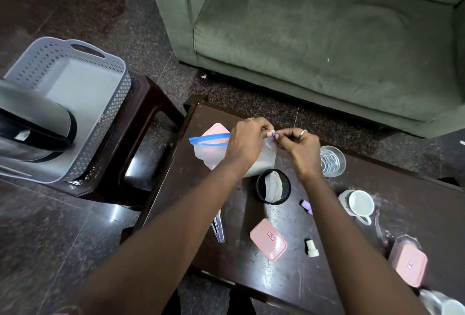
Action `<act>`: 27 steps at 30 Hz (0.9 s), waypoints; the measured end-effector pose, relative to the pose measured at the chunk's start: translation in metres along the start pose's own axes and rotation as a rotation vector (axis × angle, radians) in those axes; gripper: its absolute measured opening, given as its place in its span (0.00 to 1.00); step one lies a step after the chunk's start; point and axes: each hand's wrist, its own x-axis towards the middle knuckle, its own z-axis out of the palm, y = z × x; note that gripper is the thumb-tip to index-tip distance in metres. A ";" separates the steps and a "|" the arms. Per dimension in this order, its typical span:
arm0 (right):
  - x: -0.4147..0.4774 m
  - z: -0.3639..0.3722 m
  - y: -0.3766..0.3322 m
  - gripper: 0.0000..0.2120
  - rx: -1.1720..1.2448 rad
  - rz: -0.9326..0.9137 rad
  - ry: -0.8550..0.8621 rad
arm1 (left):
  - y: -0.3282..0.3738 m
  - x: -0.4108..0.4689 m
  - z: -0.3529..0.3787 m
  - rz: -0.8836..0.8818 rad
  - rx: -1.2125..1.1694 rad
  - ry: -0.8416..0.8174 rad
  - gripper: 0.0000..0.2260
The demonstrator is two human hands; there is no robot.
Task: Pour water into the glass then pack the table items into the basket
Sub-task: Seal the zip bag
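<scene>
Both my hands hold a clear zip bag (206,151) with a blue seal strip above the dark table (415,194). My left hand (245,142) and my right hand (299,145) pinch the strip's right end close together. A pink box shows through the bag. The glass (332,161) with water stands just right of my right hand. The grey perforated basket (118,103) sits on a dark stool at the left, with a steel kettle (32,123) in it.
On the table lie a black mesh cup (273,186), a white mug (361,205), a pink lid (268,239), a pink box (409,264), a purple marker (306,206), a small white bottle (311,248) and a clear pen (218,226). A green sofa (314,38) stands behind.
</scene>
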 end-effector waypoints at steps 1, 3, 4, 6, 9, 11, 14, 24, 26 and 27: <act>0.001 -0.002 0.000 0.07 -0.054 -0.015 -0.016 | -0.001 0.000 -0.001 0.004 0.001 -0.007 0.04; 0.003 -0.005 -0.001 0.10 -0.146 -0.039 -0.068 | -0.003 0.000 -0.003 0.031 0.018 -0.019 0.05; 0.005 -0.006 -0.002 0.12 -0.188 -0.046 -0.092 | -0.004 0.000 -0.003 0.046 0.030 -0.028 0.05; 0.007 -0.008 -0.004 0.11 -0.265 -0.049 -0.136 | -0.005 0.000 -0.004 0.071 0.043 -0.051 0.05; 0.011 -0.008 -0.007 0.09 -0.371 -0.084 -0.193 | -0.009 -0.001 -0.005 0.098 0.059 -0.078 0.06; 0.011 -0.007 -0.011 0.10 -0.434 -0.114 -0.222 | -0.012 -0.001 -0.004 0.122 0.069 -0.088 0.05; 0.010 -0.006 -0.015 0.10 -0.472 -0.142 -0.244 | -0.014 -0.002 -0.003 0.157 0.097 -0.094 0.05; 0.018 -0.014 -0.013 0.11 -0.421 -0.137 -0.209 | -0.024 0.003 -0.015 0.201 0.188 0.035 0.07; 0.019 -0.016 -0.011 0.10 -0.366 -0.133 -0.190 | -0.027 0.005 -0.018 0.209 0.199 0.061 0.08; 0.018 -0.016 -0.010 0.09 -0.326 -0.126 -0.184 | -0.029 0.005 -0.019 0.204 0.193 0.068 0.09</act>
